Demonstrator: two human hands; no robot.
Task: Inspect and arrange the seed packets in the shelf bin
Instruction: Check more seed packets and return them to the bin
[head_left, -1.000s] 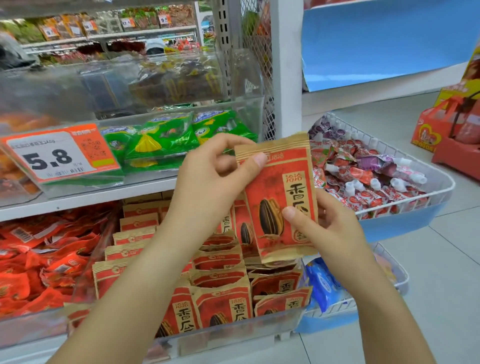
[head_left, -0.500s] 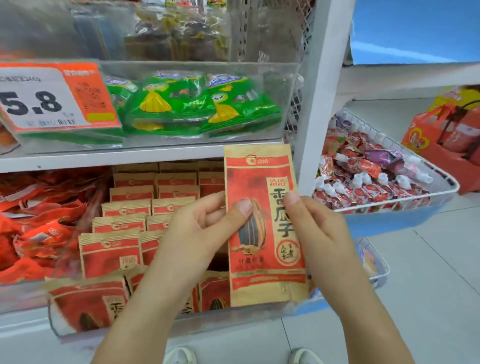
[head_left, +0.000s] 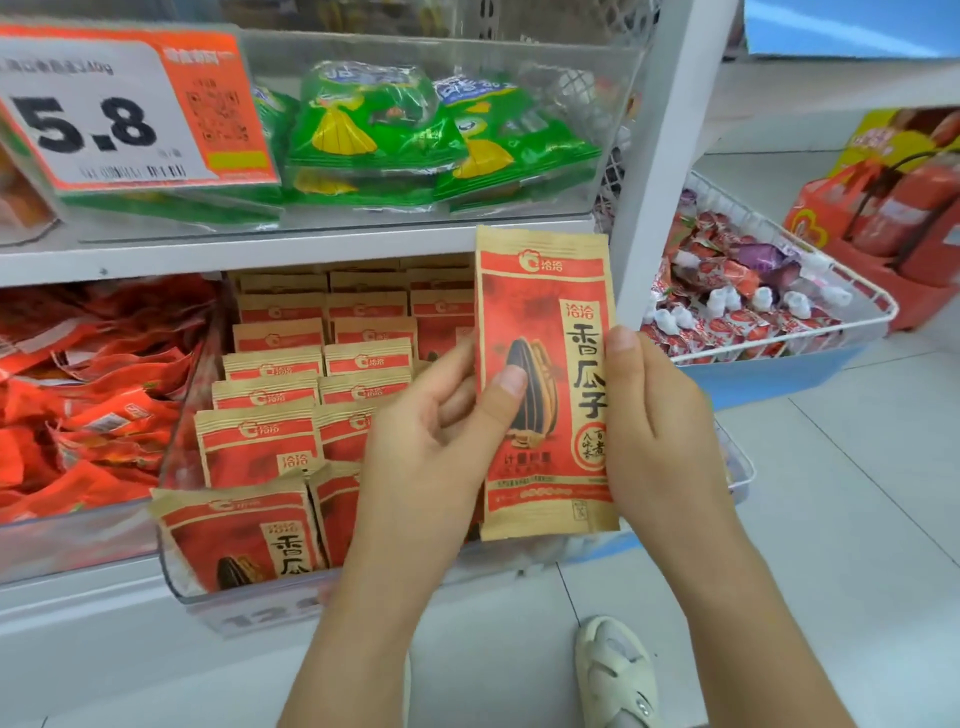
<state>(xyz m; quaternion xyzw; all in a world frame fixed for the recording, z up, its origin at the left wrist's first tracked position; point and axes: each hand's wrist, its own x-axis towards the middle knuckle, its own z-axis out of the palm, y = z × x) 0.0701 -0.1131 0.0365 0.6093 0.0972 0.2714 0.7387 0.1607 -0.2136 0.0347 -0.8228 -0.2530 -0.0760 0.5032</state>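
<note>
A red and tan paper seed packet (head_left: 545, 384), printed with a black sunflower seed and large characters, is held upright in front of the shelving, above the right end of a clear plastic shelf bin (head_left: 249, 597). The left hand (head_left: 441, 441) pinches the packet's left edge, thumb on the printed front and fingers curled behind. The right hand (head_left: 654, 426) grips the right edge, thumb tip on the front near the middle, fingers hidden behind.

The bin sits on the lower shelf and holds rows of matching red and tan packets (head_left: 311, 374) standing upright, with the front ones leaning forward. To its left lies a heap of glossy red snack bags (head_left: 88, 395). On the shelf above, green bags with yellow artwork (head_left: 415, 135) fill a clear bin beside an orange and white price card (head_left: 119, 109) reading 5.8. To the right, a white wire basket (head_left: 852, 291) holds small red and white wrapped sweets. A cream sandal (head_left: 618, 670) shows on the tiled floor.
</note>
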